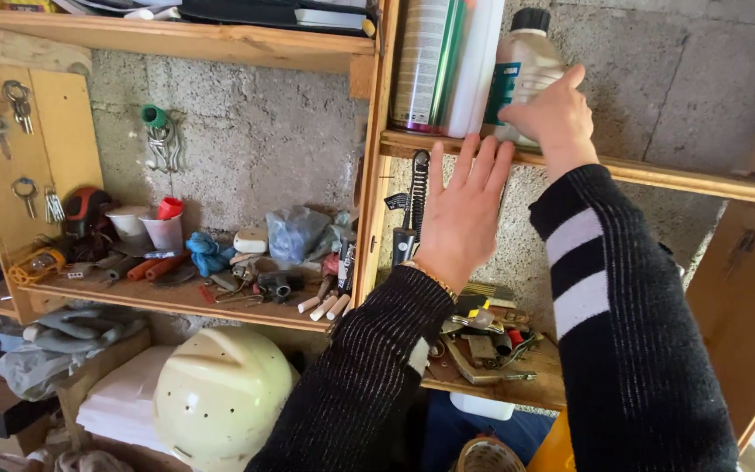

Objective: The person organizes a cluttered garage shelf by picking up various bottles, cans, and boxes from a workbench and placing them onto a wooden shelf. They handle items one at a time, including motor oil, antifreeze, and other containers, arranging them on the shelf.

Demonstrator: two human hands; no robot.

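Right hand (555, 109) clasping pale plastic bottle (524, 65) at shelf edge (657, 175), upper right; left hand (460, 214) flat, fingers spread, just below.

spray cans (437, 61) cropped above (tops unseen)

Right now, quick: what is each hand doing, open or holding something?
Left hand: open, fingers spread flat, palm toward the wooden shelf edge, holding nothing.
Right hand: closed around the pale plastic bottle standing on that shelf.

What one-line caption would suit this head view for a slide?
Right hand grips a pale plastic bottle on a wooden shelf; left hand spreads open below.
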